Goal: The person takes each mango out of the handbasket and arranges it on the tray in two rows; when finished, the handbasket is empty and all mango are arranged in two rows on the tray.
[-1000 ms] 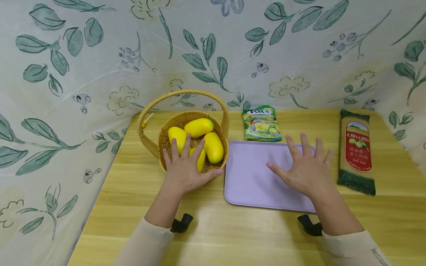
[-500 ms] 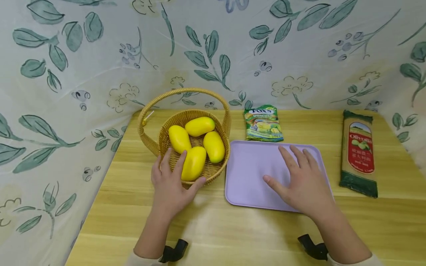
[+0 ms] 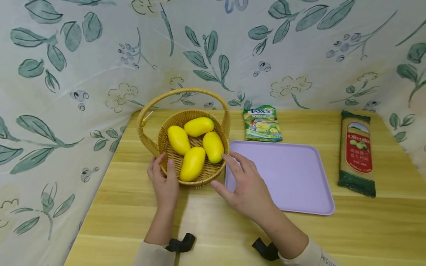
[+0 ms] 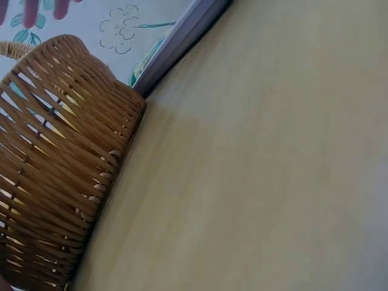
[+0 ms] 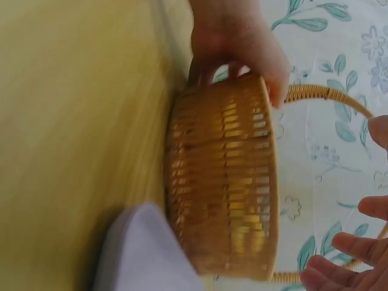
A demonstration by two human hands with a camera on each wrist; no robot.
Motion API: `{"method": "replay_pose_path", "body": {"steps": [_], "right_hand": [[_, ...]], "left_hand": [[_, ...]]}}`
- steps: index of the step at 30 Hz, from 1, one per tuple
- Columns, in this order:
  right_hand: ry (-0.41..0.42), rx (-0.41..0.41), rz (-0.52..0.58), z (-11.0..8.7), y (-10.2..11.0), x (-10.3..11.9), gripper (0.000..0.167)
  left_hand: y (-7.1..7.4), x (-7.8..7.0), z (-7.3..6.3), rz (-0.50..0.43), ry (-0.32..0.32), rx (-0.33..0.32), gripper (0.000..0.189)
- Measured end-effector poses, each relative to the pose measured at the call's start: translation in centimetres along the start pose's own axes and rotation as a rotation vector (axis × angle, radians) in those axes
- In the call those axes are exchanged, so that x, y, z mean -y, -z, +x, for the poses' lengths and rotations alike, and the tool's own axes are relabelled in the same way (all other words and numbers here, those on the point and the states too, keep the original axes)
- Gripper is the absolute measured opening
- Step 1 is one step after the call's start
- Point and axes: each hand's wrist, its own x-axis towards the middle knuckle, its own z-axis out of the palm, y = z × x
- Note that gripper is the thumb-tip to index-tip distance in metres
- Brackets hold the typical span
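A wicker basket [image 3: 196,183] with a tall arched handle stands on the table and holds several yellow mangoes [image 3: 192,164]. My left hand [image 3: 165,188] grips the basket's left rim, thumb over the edge and fingers along the outer wall. The right wrist view shows that left hand [image 5: 239,39] at the basket wall [image 5: 212,145] too. Over the tray's left edge, my right hand [image 3: 250,190] has its fingers spread beside the basket's right rim; in the right wrist view its fingers [image 5: 348,245] hold nothing. Woven wall [image 4: 60,157] fills the left of the left wrist view.
A lilac tray [image 3: 296,177] lies right of the basket. Behind it is a green candy bag [image 3: 263,123], and farther right a pasta packet [image 3: 357,153]. A small yellow item with a white stick [image 3: 145,120] lies behind the basket. Floral cloth [image 3: 293,55] hangs at the back.
My left hand has moved from over the mangoes to grip the basket's left rim. My right hand has swung left from above the tray towards the basket's right side. The basket stays put.
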Motion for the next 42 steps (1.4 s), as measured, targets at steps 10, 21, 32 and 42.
{"method": "replay_pose_path", "body": {"steps": [10,21,32,42], "right_hand": [[-0.02,0.084,0.032,4.3,-3.1,3.6,0.08],[-0.105,0.279,-0.046,7.8,-5.9,4.2,0.085],[-0.152,0.333,-0.158,8.9,-7.6,4.2,0.078],[-0.157,0.36,-0.205,9.5,-8.3,4.6,0.075]], "left_hand": [[-0.8,1.1,1.0,-0.235,0.024,-0.007,0.039],[-0.9,1.5,1.0,-0.254,-0.054,-0.01,0.041],[-0.8,1.6,1.0,-0.26,-0.046,-0.004,0.039],[-0.8,1.7,1.0,-0.261,-0.055,0.004,0.04]]}}
